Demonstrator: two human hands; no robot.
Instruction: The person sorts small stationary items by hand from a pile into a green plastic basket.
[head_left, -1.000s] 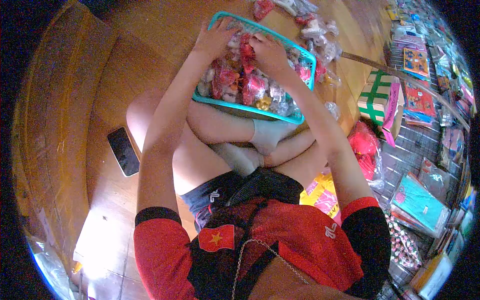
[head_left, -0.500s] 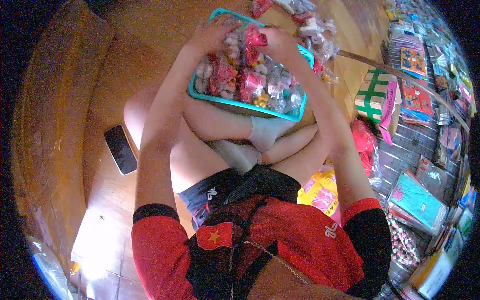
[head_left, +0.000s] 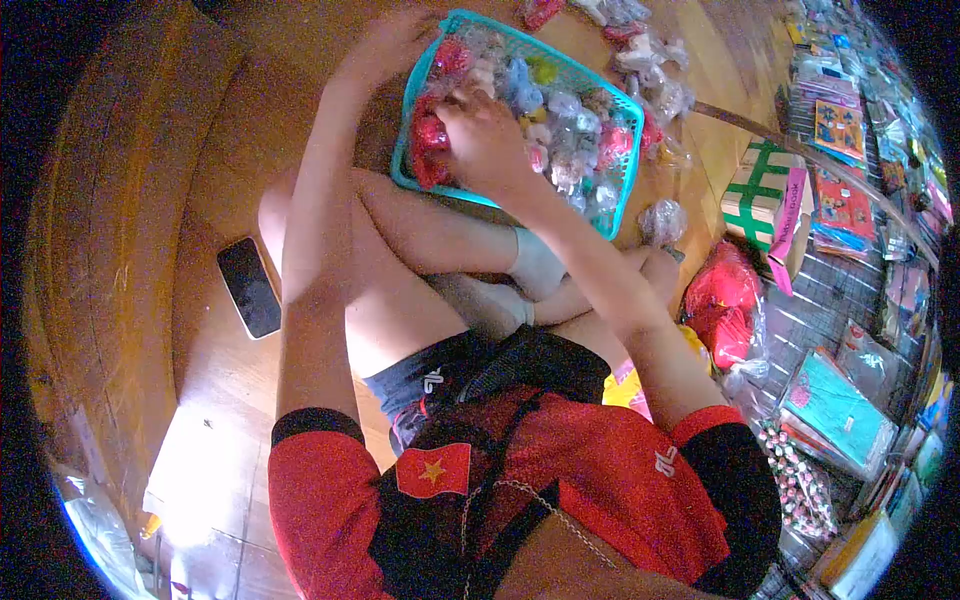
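Observation:
A turquoise plastic basket (head_left: 627,190) stands in front of my crossed legs, filled with small items in clear plastic wrap. My left hand (head_left: 390,50) is at the basket's upper left corner, its fingers bent at the rim and partly in shadow. Inside the left part of the basket, my right hand (head_left: 485,140) is closed on a red plastic-wrapped item (head_left: 430,140); its exact kind does not show. Around it lie white, blue and yellow-green wrapped pieces (head_left: 525,85).
More wrapped items (head_left: 655,75) lie on the wooden floor beyond the basket. A phone (head_left: 249,288) lies to the left. To the right are a green-taped cardboard box (head_left: 757,195), a bag of red things (head_left: 725,305) and a rack (head_left: 800,320) with packaged goods.
My right hand has moved left and nearer to me, to the basket's left side with red wrapped stuff. My left hand has withdrawn from the contents to the rim.

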